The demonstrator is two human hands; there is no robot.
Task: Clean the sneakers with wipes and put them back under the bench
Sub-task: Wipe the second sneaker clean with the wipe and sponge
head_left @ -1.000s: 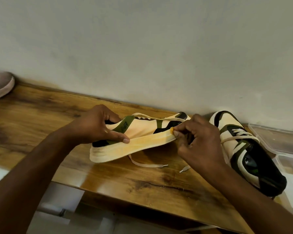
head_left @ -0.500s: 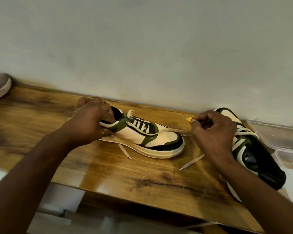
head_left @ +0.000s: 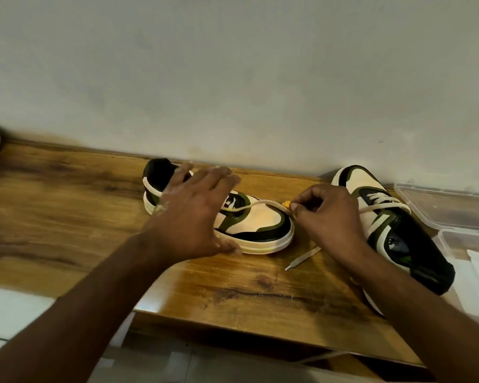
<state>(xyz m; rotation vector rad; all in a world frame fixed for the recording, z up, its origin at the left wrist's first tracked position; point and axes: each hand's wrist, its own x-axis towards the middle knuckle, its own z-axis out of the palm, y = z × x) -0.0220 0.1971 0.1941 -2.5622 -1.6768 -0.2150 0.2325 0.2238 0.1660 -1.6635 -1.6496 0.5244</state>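
While both sneakers (head_left: 260,225) sit on the tabletop (head_left: 67,205) (none under it yet), the left hand (head_left: 194,217) hovers spread and the right hand (head_left: 327,214) pinches a small yellow bit (head_left: 286,203).

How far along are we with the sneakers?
Done: nothing confirmed; I can't judge cleanliness. In hand: the near sneaker stands upright on the bench, left hand open over it, right hand pinching a small yellow bit at its toe. Left: both it and the second sneaker go under the bench.
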